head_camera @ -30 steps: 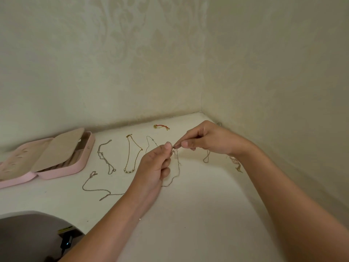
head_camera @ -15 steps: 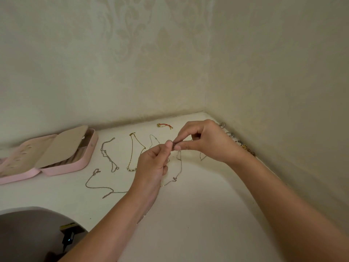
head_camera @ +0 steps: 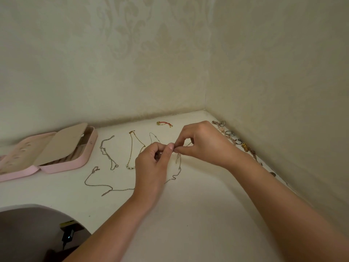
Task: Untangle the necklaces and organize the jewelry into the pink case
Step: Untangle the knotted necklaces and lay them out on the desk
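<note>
On the corner table [head_camera: 207, 214], left hand [head_camera: 153, 167] and right hand [head_camera: 204, 144] pinch a chain [head_camera: 179, 166].

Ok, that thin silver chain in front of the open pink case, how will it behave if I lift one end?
The thin silver chain will probably hang limp; it lies in loose wavy curves on the white tabletop. Its fine links look very light. One end runs under the left hand, so it may snag.
</note>
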`<state>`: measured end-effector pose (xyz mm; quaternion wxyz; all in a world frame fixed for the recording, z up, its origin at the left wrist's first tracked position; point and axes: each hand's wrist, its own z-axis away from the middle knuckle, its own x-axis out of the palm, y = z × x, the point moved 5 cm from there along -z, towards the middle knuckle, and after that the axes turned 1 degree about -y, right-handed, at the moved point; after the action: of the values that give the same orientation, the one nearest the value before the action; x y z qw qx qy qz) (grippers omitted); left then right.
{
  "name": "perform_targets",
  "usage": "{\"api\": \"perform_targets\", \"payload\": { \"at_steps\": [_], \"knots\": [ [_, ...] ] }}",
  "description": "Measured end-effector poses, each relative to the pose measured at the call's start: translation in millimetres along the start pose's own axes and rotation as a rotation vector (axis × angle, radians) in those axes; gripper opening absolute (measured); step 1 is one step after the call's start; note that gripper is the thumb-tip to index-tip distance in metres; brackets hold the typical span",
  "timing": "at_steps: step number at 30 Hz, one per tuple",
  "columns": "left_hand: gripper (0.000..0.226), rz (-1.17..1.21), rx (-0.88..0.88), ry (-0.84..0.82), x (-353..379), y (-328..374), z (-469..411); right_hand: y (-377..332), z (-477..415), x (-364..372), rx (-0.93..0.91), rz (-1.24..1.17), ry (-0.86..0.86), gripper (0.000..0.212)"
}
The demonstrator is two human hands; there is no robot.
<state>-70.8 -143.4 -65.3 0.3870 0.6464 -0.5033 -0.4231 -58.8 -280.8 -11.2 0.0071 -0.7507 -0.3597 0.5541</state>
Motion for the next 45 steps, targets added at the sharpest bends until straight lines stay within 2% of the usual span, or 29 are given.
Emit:
{"api": "perform_targets", "payload": {
  "at_steps": [6,9,11,15,20,27,34,45],
  "knots": [
    [0.017,-0.007,-0.02,-0.047,3.0,-1.3,-1.3,1.8,2.6,-0.7,0.055,-0.069,-0.027,0.004],
    [0.007,0.006,-0.066,-0.092,4.8,-3.2,-3.3,6.6,2.9,-3.8,0.121,-0.196,0.008,0.007],
    [0.008,0.044,-0.09,-0.1,4.5,-2.3,-3.9,7.9,2.7,-4.1,0.15,-0.249,0.019,0.007],
    [0.019,0.081,-0.128,-0.048,-1.1,1.6,-6.4,5.0,2.6,-0.2,0.145,-0.272,0.01,0.004],
    [0.013,0.079,-0.148,-0.042,-1.1,1.2,-6.7,2.8,3.0,0.8,0.134,-0.261,0.02,0.007],
    [0.013,0.011,-0.099,-0.083,5.4,1.1,-2.2,3.6,1.2,-5.7,0.071,-0.084,0.087,0.005],
    [0.006,0.084,-0.088,-0.047,-0.1,3.9,-7.4,1.9,3.9,2.6,0.147,-0.283,-0.05,0.006],
    [0.013,0.065,-0.093,-0.064,1.1,6.7,-5.2,-2.2,4.8,1.3,0.147,-0.335,-0.042,0.002]
  ]
}}
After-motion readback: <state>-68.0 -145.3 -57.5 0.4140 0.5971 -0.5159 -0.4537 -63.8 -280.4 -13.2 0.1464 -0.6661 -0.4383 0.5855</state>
